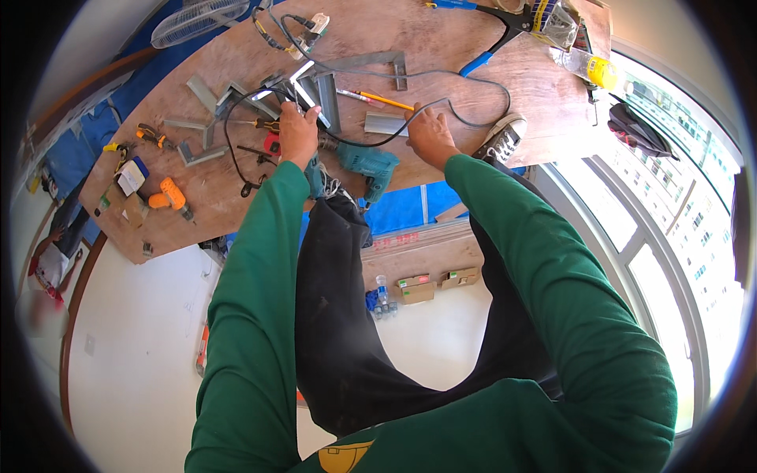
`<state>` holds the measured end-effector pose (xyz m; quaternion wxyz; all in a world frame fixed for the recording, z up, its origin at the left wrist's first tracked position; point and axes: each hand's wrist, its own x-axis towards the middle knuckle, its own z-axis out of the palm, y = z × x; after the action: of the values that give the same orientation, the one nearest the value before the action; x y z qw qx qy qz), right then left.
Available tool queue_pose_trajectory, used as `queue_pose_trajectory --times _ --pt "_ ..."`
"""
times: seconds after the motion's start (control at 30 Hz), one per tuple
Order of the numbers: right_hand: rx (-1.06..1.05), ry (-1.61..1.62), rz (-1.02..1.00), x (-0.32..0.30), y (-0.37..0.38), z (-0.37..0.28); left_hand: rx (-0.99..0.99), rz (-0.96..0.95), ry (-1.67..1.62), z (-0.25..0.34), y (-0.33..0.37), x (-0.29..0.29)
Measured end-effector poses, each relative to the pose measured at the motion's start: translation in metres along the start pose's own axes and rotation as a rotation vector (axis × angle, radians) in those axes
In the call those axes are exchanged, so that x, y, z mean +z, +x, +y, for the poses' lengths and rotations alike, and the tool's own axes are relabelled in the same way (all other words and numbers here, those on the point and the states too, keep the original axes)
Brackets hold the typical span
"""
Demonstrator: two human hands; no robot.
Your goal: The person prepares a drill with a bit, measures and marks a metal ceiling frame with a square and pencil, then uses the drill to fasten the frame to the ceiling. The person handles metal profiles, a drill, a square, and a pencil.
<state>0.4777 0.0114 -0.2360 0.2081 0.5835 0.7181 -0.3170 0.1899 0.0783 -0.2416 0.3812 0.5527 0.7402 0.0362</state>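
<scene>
From my remote post, through the head camera, I watched both hands at work over a wooden tabletop (544, 98). The left hand (298, 135) reached in over grey metal pieces (325, 98), fingers bent and drawn narrow; what they gripped, if anything, I could not tell. The right hand (431, 135) lay well apart from it, fingers curled beside a metal strip (385, 124) and at the end of a yellow pencil (388, 100). A black cable (367, 146) sagged between the two hands and ran up to the right fingers (whether they pinched it or merely covered it, I couldn't make out).

A teal drill (371, 164) lay between the hands, nearer the body, and a sneaker (502, 140) rested on the wood just beyond the right hand. I saw an orange drill (169, 195) toward the left, a power strip (312, 33) toward the far edge, and blue-handled cutters (511, 25) near a clear bottle (585, 66) at the far right.
</scene>
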Motion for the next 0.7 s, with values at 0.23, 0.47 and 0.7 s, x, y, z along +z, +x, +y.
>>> queue_pose_trajectory --times 0.23,0.47,0.7 --pt "-0.152 0.540 0.228 0.005 0.034 -0.018 -0.056 0.008 -0.142 -0.002 -0.003 -0.001" --pt "-0.086 0.156 0.413 -0.002 0.102 -0.060 0.087 0.016 -0.158 0.021 -0.046 -0.030" --pt "-0.240 -0.031 0.227 0.008 0.089 -0.034 -0.022 -0.306 -0.267 0.061 -0.115 -0.080"
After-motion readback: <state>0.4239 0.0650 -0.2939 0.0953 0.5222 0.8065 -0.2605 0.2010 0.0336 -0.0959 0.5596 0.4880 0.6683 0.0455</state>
